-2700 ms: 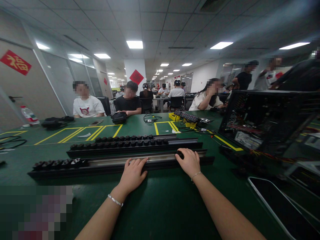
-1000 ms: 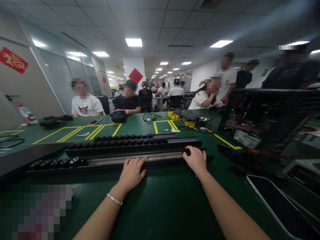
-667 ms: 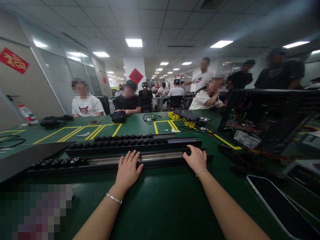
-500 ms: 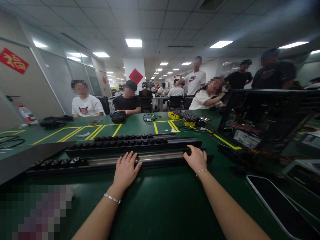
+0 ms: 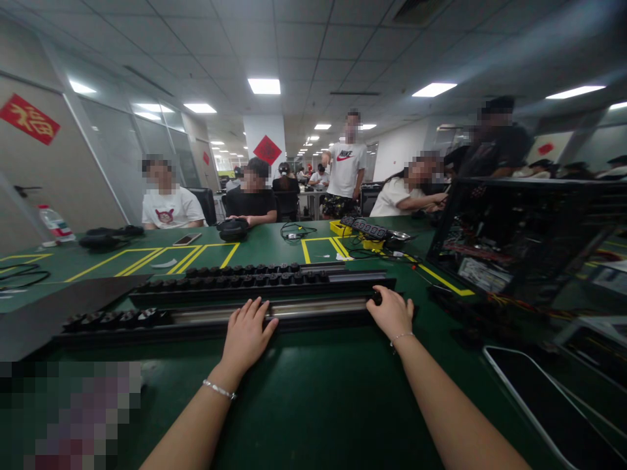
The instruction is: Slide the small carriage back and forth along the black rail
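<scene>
A long black rail [image 5: 313, 312] with a metal channel lies across the green table in front of me. Several black knobs [image 5: 117, 318] sit at its left end. My left hand [image 5: 247, 334] rests flat on the rail's middle, fingers spread. My right hand [image 5: 392, 313] curls over the rail near its right end, fingers closed around a small black knob [image 5: 376, 299]. A second rail [image 5: 259, 281], lined with several black knobs, lies just behind the first.
An open computer case [image 5: 519, 235] stands at the right. A dark flat panel [image 5: 548, 405] lies near right, another dark panel [image 5: 53, 313] at left. Yellow power strip [image 5: 365, 230], cables, headset [image 5: 232, 228] and water bottle [image 5: 56, 225] lie farther back. Several people sit or stand beyond.
My left hand slid left along the rail and spread flat. My right hand shifted slightly right with the knob. A dark panel entered at left. People in the background walked left.
</scene>
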Available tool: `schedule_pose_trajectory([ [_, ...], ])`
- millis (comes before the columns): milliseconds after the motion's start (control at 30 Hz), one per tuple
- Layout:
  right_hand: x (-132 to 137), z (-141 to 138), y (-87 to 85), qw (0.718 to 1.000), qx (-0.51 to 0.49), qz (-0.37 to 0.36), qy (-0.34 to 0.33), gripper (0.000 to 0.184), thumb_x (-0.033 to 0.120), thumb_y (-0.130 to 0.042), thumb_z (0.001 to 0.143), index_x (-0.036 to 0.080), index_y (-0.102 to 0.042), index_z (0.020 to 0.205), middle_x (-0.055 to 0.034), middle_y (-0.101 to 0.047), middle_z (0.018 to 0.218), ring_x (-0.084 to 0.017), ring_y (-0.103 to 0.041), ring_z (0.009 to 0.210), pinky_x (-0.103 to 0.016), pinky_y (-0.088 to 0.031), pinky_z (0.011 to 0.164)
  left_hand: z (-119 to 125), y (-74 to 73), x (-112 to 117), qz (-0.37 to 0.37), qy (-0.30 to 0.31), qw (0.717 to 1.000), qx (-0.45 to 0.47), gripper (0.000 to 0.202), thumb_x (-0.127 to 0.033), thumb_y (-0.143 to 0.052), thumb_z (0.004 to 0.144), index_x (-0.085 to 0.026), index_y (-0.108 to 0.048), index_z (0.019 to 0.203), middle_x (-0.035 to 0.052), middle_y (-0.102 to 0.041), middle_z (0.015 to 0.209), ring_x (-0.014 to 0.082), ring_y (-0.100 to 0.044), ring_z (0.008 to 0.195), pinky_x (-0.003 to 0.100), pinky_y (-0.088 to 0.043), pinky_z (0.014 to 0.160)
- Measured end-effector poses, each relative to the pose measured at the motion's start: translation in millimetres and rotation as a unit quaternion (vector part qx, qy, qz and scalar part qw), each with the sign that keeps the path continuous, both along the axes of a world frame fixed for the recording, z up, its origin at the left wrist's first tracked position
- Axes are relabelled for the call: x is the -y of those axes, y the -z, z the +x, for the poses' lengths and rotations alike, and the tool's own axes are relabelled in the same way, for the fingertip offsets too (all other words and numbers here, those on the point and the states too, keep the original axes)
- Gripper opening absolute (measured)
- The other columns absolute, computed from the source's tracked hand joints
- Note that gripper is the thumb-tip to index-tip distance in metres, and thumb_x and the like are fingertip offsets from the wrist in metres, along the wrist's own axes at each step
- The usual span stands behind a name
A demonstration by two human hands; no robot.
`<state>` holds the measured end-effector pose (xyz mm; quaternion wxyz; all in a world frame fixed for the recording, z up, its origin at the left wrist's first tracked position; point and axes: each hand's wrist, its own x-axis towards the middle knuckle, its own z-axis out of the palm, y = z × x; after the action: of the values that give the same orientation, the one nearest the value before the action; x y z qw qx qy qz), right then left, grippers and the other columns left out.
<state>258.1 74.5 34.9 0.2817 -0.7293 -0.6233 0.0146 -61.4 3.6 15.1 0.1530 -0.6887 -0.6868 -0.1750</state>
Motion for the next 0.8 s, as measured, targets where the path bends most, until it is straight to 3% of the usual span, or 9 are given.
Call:
schedule_pose_trajectory([
  [267,-1,4,2.6,1.000,-0.007,-0.001,0.020,0.044,0.039,-0.044,0.076,0.023,-0.055,0.116,-0.0067,-0.054,0.127,-0.029,-0.035,0.126,-0.063,-0.007,0.104,-1,1.2,-1,0.002,0.001,1.000,0.004,0.054,-0.052,-0.032,0.088,-0.022,-0.049,0.128,0.0073,-0.048,0.138,0.0261,-0.039,0.129,0.046,-0.031,0.104],
  [800,-4,15,3.1,0.999,-0.010,-0.002,0.037,0.043,0.036,-0.045,0.075,0.024,-0.057,0.115,-0.0064,-0.058,0.121,-0.027,-0.039,0.122,-0.060,-0.013,0.104,0,-0.9,1,0.004,0.004,1.000,0.011,0.052,-0.050,-0.035,0.087,-0.023,-0.049,0.128,0.0070,-0.047,0.138,0.0257,-0.038,0.130,0.046,-0.033,0.103],
])
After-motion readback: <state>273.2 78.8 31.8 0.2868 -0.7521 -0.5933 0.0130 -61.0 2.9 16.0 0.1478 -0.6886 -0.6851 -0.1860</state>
